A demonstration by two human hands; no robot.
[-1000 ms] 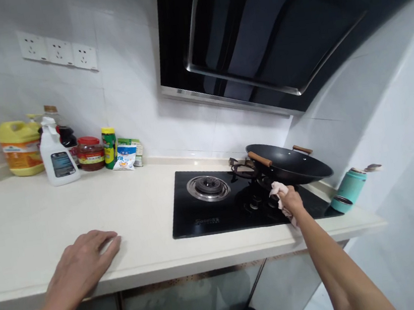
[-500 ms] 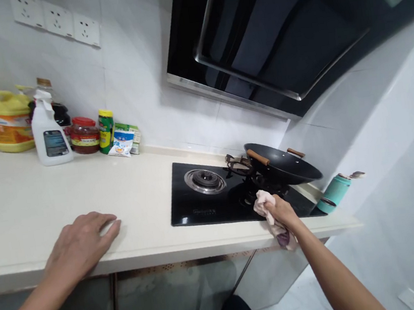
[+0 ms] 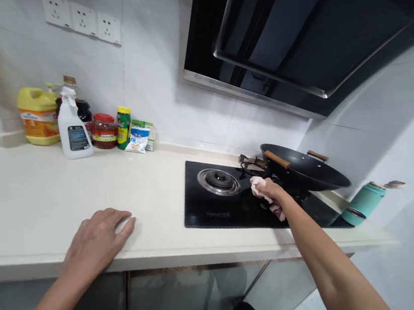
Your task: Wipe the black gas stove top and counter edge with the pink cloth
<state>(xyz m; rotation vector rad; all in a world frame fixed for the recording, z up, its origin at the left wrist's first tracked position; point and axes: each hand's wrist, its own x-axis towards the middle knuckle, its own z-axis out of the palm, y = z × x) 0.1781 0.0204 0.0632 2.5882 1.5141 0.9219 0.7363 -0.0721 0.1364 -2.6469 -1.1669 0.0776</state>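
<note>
My right hand (image 3: 273, 190) is closed around a crumpled pale pink cloth (image 3: 259, 187), which touches the black glass gas stove (image 3: 202, 207). The cloth's darker end hangs down below my fingers, over the stove's front part. Just behind this hand, a black wok (image 3: 307, 164) with wooden handles sits on the right side of the stove. To the left of the hand lies the bare round burner (image 3: 218, 181). My left hand (image 3: 98, 238) rests on the cream countertop (image 3: 151, 198) near its front edge, holding nothing, thumb and fingers apart.
Against the wall stand a yellow jug (image 3: 38, 116), a white spray bottle (image 3: 74, 129), a red-lidded jar (image 3: 104, 131), a green shaker (image 3: 123, 128) and a small packet (image 3: 138, 138). A teal utensil holder (image 3: 368, 201) is at the right end. The range hood (image 3: 289, 27) hangs overhead.
My right hand has moved the cloth farther back over the stove, away from the counter's front edge. My left hand stays on the countertop. The view has shifted left.
</note>
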